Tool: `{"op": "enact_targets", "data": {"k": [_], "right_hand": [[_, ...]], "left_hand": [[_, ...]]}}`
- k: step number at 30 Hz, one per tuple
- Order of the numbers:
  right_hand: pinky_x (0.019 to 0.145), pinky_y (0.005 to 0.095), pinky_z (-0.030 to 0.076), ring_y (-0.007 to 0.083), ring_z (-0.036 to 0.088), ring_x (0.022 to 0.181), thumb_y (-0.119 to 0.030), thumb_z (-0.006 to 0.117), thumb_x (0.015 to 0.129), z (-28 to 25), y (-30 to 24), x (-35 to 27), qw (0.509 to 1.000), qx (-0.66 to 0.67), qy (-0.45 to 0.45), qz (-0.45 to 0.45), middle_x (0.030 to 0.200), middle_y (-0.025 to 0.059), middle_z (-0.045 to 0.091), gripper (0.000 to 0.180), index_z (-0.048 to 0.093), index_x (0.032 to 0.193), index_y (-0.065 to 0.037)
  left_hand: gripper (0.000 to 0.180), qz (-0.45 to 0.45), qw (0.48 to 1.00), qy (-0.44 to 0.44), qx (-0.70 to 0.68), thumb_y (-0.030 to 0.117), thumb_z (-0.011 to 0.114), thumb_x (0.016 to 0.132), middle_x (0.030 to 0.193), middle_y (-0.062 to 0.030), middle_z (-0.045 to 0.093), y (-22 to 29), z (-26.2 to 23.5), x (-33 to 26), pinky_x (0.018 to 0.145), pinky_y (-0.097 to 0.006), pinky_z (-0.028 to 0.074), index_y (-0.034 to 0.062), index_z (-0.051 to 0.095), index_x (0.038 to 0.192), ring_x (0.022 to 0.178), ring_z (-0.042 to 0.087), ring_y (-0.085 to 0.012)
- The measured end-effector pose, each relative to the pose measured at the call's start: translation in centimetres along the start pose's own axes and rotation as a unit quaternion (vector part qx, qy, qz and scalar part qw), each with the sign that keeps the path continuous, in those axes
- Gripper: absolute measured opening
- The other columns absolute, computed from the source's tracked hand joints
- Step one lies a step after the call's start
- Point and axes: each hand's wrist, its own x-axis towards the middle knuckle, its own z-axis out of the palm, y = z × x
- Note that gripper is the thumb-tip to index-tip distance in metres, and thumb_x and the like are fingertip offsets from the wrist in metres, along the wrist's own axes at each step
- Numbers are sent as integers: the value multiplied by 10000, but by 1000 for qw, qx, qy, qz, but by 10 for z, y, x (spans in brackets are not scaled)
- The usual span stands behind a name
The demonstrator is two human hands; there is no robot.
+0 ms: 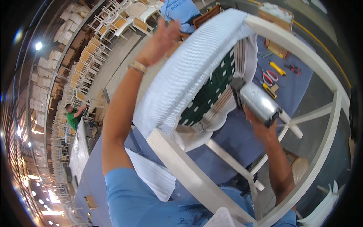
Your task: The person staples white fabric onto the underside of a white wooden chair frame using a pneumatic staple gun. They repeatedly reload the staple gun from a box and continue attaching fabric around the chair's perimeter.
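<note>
A pale wooden chair frame [189,178] lies tipped on the table, its underside facing me. Light blue-grey fabric [189,72] wraps the seat's edge, and dark green woven webbing [211,90] shows inside. My left hand [160,43] is raised beside the far side of the covered seat, fingers spread and a little blurred, holding nothing. In my right hand [261,125] is a silver and black staple gun [259,100], its nose close to the seat's underside near the webbing. Whether the nose touches the chair I cannot tell.
Red-handled scissors [269,77], a yellow-handled screwdriver [268,90], a yellow cutter [278,68] and pliers [293,69] lie on the blue-grey table [293,100]. A folded fabric piece [151,172] lies near my left arm. Co-workers [179,13] and rows of chairs [85,64] stand beyond.
</note>
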Motion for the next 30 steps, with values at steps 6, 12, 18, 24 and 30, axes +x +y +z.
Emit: {"op": "enact_targets", "data": {"k": [6, 12, 18, 24, 30], "right_hand": [[808, 334, 565, 252, 740, 898, -73, 838, 764, 5, -33, 43, 996, 63, 13, -69, 1000, 148, 741, 434, 663, 1150, 23], [787, 321, 567, 253, 740, 849, -96, 848, 753, 11, -35, 57, 987, 35, 68, -139, 967, 147, 741, 449, 661, 1139, 36], [770, 321, 567, 245, 737, 788, -159, 843, 767, 29, -40, 64, 987, 114, 39, -109, 865, 110, 748, 422, 686, 1122, 6], [762, 334, 561, 261, 732, 799, -165, 838, 755, 33, -44, 59, 991, 109, 11, -81, 878, 127, 745, 436, 683, 1123, 10], [757, 348, 558, 298, 728, 803, -158, 831, 739, 36, -45, 59, 991, 114, 10, -71, 878, 151, 738, 455, 676, 1130, 15]], "left_hand": [[910, -150, 958, -25, -243, 743, 303, 993, 1644, -142, 312, -7, 17, 24, 1227, -362, 241, 79, 243, 1612, 1505, 317, -238], [868, -154, 986, -47, 42, 634, 426, 1021, 1520, -228, 467, 58, 47, 22, 1126, -342, 381, -14, 271, 1579, 1365, 506, -295], [855, -3, 937, 5, 349, 593, 390, 1045, 1565, -317, 358, 85, 72, -6, 1206, -397, 263, -53, 218, 1577, 1482, 338, -400], [858, -28, 923, 10, 384, 595, 380, 1045, 1585, -330, 300, 98, 83, -15, 1216, -416, 256, -54, 205, 1579, 1493, 301, -417], [847, -32, 926, 19, 375, 588, 379, 1049, 1586, -327, 299, 98, 85, -18, 1216, -418, 257, -53, 212, 1577, 1495, 297, -416]]}}
